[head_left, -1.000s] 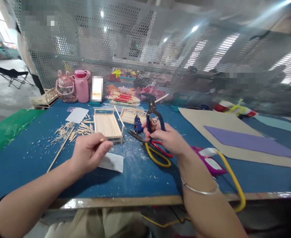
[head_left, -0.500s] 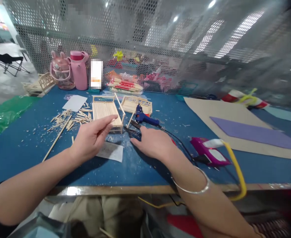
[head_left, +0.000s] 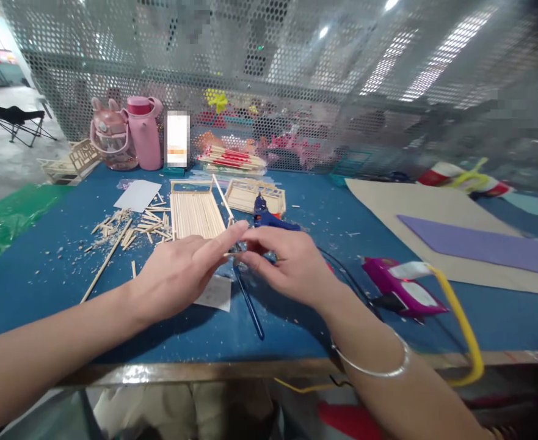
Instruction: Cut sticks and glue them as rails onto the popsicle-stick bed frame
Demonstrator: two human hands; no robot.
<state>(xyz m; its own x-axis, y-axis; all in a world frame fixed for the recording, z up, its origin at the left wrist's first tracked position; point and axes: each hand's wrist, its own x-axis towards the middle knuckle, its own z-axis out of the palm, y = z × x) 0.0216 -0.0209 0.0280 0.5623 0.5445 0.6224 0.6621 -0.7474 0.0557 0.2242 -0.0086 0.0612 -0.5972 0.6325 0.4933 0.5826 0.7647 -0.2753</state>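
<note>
Where the two hands meet over the worktop [head_left: 323, 330], the left hand [head_left: 172, 275] reaches in with its fingers lying together, and the right hand [head_left: 296, 263] curls in with thumb and forefinger slightly apart. A pale wooden sliver [head_left: 231, 254] shows between them, by the right thumb; whether either grip is clamped on it, I cannot tell. For so small a piece, I'd judge it best to pinch lightly near the ends, brace one hand against the other, and keep the wrists low and steady. Knocking the slatted wooden frame [head_left: 195, 215], just beyond the left hand, looks like the main risk.

The sliver's long axis seems to run roughly left to right, though the fingers hide much of it; which end leads is unclear. The frame's slats run from near to far. A blue tool handle [head_left: 250, 305] slants from beneath the fingertips towards the near edge, drifting right. The glue gun [head_left: 273, 221] lies beyond the right hand.
</note>
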